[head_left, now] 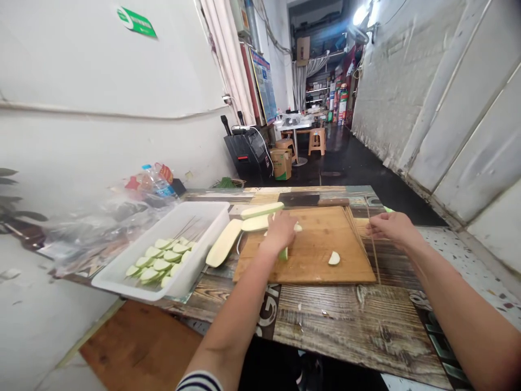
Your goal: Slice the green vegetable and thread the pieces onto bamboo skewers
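My left hand [280,231] is closed, its fingers curled down over pale green-edged zucchini slices at the left of the wooden cutting board [309,260]. One slice [284,253] shows below the hand; its fingertips are partly hidden. Beyond the board's right edge, my right hand [391,225] pinches a thin bamboo skewer [373,255]. A lone half-round zucchini slice [334,258] lies on the board. More skewers [355,225] rest along its right side. Left of the board lie halved zucchini [224,243], cut faces up. A small green piece [388,209] shows behind my right hand.
A white plastic tub [220,214] on the left contains skewered zucchini slices [160,265]. Behind the board lies a knife with a dark blade [299,200]. Plastic bags [109,228] and a bottle [160,184] crowd the table's far left. A black speaker [248,155] stands beyond.
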### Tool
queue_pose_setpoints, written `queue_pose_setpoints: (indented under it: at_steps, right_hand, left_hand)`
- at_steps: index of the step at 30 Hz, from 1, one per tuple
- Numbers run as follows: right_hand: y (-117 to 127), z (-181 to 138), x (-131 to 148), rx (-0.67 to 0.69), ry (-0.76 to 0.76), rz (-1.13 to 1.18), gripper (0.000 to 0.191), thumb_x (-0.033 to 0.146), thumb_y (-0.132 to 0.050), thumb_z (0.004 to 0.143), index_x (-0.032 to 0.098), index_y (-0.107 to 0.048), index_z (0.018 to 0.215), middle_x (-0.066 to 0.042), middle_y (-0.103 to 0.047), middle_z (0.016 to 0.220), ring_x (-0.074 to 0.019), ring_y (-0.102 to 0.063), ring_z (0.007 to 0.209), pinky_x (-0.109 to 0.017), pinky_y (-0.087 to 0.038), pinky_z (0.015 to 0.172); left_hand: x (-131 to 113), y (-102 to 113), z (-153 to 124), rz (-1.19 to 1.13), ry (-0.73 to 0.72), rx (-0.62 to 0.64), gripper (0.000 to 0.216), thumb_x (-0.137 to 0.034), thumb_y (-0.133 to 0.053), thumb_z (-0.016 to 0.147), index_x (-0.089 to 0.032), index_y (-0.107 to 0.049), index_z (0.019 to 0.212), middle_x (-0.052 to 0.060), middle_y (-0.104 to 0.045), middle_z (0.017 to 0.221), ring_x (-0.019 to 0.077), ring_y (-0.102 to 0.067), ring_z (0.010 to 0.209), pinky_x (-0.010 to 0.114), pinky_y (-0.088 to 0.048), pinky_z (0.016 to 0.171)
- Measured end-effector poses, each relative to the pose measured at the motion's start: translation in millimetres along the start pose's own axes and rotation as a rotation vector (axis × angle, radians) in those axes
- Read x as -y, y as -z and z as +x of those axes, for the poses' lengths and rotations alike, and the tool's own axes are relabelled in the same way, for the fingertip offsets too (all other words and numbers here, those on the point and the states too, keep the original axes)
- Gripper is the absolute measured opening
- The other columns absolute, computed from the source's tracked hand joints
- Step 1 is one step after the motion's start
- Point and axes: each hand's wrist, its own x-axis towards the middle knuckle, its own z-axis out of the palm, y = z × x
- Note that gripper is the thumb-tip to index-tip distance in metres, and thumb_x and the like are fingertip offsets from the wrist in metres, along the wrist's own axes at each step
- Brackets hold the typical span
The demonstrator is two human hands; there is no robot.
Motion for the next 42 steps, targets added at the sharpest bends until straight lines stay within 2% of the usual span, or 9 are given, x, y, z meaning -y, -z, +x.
queue_pose_setpoints:
  at_steps: [6,12,17,20,23,28,33,38,42]
  right_hand:
    - [-31,-51,9,0.22,-0.084,0.411,0.01,0.018,-0.055,0.066,0.017,-0.056,0.056,-0.006,-0.065,0.058,-0.0121,-0.061,0.051,-0.019,-0.049,0.045]
    - [-50,-63,2,0.386,-0.2,0.728,0.011,0.016,-0.054,0.065,0.015,-0.056,0.054,-0.005,-0.059,0.052,-0.0091,-0.052,0.043,-0.018,-0.045,0.04]
    - [-53,-64,2,0.468,-0.21,0.888,0.013,0.017,-0.061,0.065,0.014,-0.054,0.054,0.0,-0.053,0.052,-0.0042,-0.042,0.04,-0.014,-0.035,0.035]
    - [-53,-68,4,0.484,-0.177,0.933,0.012,0.02,-0.067,0.064,0.012,-0.061,0.071,0.004,-0.051,0.053,-0.0029,-0.041,0.042,-0.013,-0.034,0.038]
    - [-54,-74,5,0.413,-0.081,0.846,0.026,0.029,-0.068,0.067,0.012,-0.064,0.086,0.007,-0.048,0.05,-0.0034,-0.039,0.042,-0.014,-0.032,0.038]
    - [-60,-85,10,0.308,0.028,0.519,0.027,0.041,-0.059,0.074,0.016,-0.063,0.082,0.01,-0.038,0.038,-0.0043,-0.028,0.027,-0.016,-0.02,0.027]
    - [-64,-90,15,0.3,0.016,0.444,0.027,0.041,-0.056,0.073,0.018,-0.063,0.086,0.01,-0.04,0.039,-0.0052,-0.032,0.024,-0.017,-0.021,0.023]
    - [-66,-88,10,0.296,0.043,0.413,0.03,0.036,-0.055,0.073,0.017,-0.066,0.094,0.01,-0.042,0.04,-0.0049,-0.031,0.024,-0.018,-0.021,0.024]
    - [-67,-85,5,0.242,0.236,0.269,0.028,0.033,-0.053,0.075,0.017,-0.071,0.089,0.002,-0.061,0.052,-0.0115,-0.055,0.044,-0.021,-0.042,0.04]
  left_hand:
    - [-11,4,4,0.09,-0.056,0.025,0.021,-0.014,-0.049,0.078,-0.021,-0.06,0.095,0.01,-0.052,0.112,0.0255,-0.038,0.113,0.048,-0.022,0.098]
    - [0,-4,4,0.008,-0.132,-0.042,0.019,-0.01,-0.051,0.076,-0.018,-0.056,0.093,0.009,-0.061,0.093,0.0239,-0.049,0.101,0.049,-0.017,0.1]
    - [-7,-8,9,-0.416,-0.103,-0.164,0.023,-0.012,-0.055,0.074,-0.019,-0.059,0.095,0.007,-0.063,0.098,0.0207,-0.053,0.099,0.041,-0.03,0.097]
    - [-20,-19,13,-0.839,0.027,-0.275,0.029,-0.015,-0.059,0.071,-0.019,-0.06,0.1,0.006,-0.063,0.101,0.0179,-0.056,0.094,0.035,-0.04,0.091]
    - [-33,-30,14,-1.317,0.222,-0.261,0.03,-0.015,-0.063,0.068,-0.017,-0.062,0.098,0.006,-0.064,0.096,0.016,-0.059,0.088,0.034,-0.044,0.087]
    - [-41,-26,6,-1.987,0.39,-0.036,0.021,-0.012,-0.06,0.073,-0.016,-0.057,0.093,0.004,-0.065,0.086,0.0155,-0.063,0.082,0.037,-0.051,0.077]
    - [-42,-19,4,-2.141,0.497,-0.033,0.021,-0.008,-0.059,0.075,-0.015,-0.054,0.095,0.006,-0.066,0.084,0.0139,-0.065,0.074,0.022,-0.053,0.062]
    - [-41,-23,7,-2.262,0.621,-0.128,0.009,-0.001,-0.059,0.073,-0.008,-0.061,0.078,0.01,-0.066,0.087,0.0149,-0.064,0.082,0.022,-0.056,0.072]
    - [-40,-23,5,-2.294,0.627,-0.075,0.007,-0.003,-0.059,0.074,-0.007,-0.061,0.079,0.01,-0.067,0.087,0.0165,-0.065,0.084,0.023,-0.057,0.071]
